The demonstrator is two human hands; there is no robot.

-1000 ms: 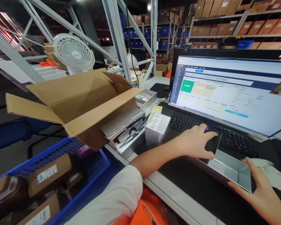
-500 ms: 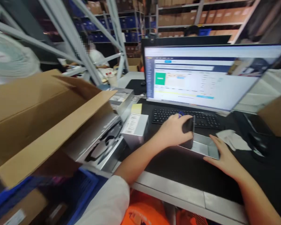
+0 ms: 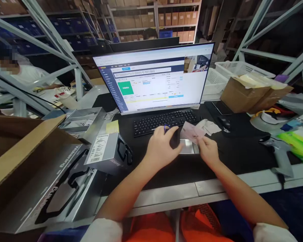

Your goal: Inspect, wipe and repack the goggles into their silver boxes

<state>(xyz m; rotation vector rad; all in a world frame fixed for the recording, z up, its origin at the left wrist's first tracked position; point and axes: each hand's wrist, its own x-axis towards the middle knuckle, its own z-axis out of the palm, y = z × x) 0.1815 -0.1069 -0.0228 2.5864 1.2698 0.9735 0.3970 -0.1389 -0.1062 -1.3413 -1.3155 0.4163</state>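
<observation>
My left hand (image 3: 160, 146) is closed around a black, smooth-sided item (image 3: 175, 138), mostly hidden by the fingers. Just right of it, an open silver box (image 3: 188, 147) rests on the black desk mat. My right hand (image 3: 209, 150) pinches a thin pale pink sheet (image 3: 192, 131) over the box's right end; whether it is paper or cloth I cannot tell. A grey box with a goggles picture (image 3: 103, 151) stands to the left of my left hand.
A monitor (image 3: 154, 84) and keyboard (image 3: 164, 121) stand behind my hands. An open carton (image 3: 27, 141) and a larger printed box (image 3: 63, 188) occupy the left. Crumpled white paper (image 3: 209, 127), a mouse (image 3: 224, 121), a barcode scanner (image 3: 277, 154) and brown cartons (image 3: 244, 94) lie rightward.
My right hand has moved from the silver box's right end to holding the pink sheet. My left hand still holds the black item. The view has swung right.
</observation>
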